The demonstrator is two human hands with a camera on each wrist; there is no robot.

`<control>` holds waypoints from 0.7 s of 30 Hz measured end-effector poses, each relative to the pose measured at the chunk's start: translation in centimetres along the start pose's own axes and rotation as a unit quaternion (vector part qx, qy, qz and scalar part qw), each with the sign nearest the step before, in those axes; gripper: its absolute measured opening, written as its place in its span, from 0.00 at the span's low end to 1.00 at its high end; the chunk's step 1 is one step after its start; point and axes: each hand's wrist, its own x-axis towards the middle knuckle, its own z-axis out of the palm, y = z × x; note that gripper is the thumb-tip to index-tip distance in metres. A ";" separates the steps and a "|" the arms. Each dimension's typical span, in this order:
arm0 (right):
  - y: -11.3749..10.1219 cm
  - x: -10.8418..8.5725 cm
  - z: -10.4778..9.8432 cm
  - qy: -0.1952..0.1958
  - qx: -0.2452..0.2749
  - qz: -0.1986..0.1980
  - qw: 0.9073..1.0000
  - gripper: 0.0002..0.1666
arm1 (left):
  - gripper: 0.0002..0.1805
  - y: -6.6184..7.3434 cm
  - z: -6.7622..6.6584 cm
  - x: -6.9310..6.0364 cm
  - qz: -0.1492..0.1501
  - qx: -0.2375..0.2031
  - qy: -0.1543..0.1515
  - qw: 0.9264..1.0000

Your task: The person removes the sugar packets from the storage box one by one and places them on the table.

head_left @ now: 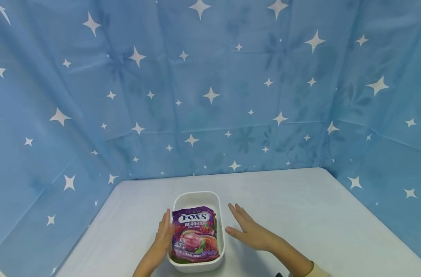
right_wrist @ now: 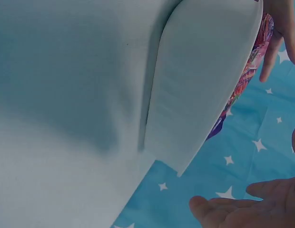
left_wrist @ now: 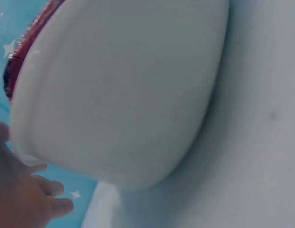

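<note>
A white oblong container (head_left: 198, 198) stands on the table, holding a purple Fox's Berries candy bag (head_left: 194, 238). Green and orange edges of something else show beneath the bag. Beside the container's left rim is my left hand (head_left: 164, 235), fingers straight; whether it touches the rim I cannot tell. My right hand (head_left: 250, 232) hovers off the right side, fingers extended and holding nothing. The left wrist view shows the container's outer wall (left_wrist: 123, 90) close up, with my left hand (left_wrist: 24, 194) by its end. In the right wrist view, the bag (right_wrist: 250, 69) bulges above the rim.
The white-covered table (head_left: 283, 204) extends to both sides and behind the container. A blue curtain (head_left: 210, 115) with white stars hangs along the back and sides. A dark small object (head_left: 278, 274) peeks in by the right sleeve (head_left: 317, 270).
</note>
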 end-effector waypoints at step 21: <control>-2.8 2.5 3.4 -0.094 0.239 0.037 0.966 0.50 | 0.36 -3.1 2.1 0.5 -0.049 -0.106 0.035 0.993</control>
